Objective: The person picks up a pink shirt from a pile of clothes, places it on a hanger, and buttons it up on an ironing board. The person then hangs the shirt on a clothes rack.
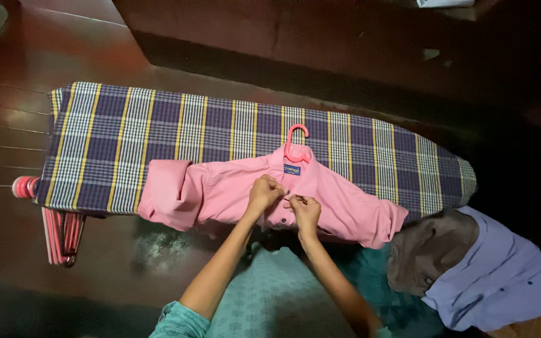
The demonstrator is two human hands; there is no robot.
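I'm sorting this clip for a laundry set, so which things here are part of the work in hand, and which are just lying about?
In hand:
- pink shirt, both hands at its front placket
- left hand
- right hand
- pink hanger in the collar
- checked ironing board under it

Lying about:
- brown garment
- pale blue shirt
- bunch of spare hangers beside the board

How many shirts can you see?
3. A pink shirt lies on the checked ironing board under both hands; a brown one and a light blue one are piled at right. More may be hidden underneath.
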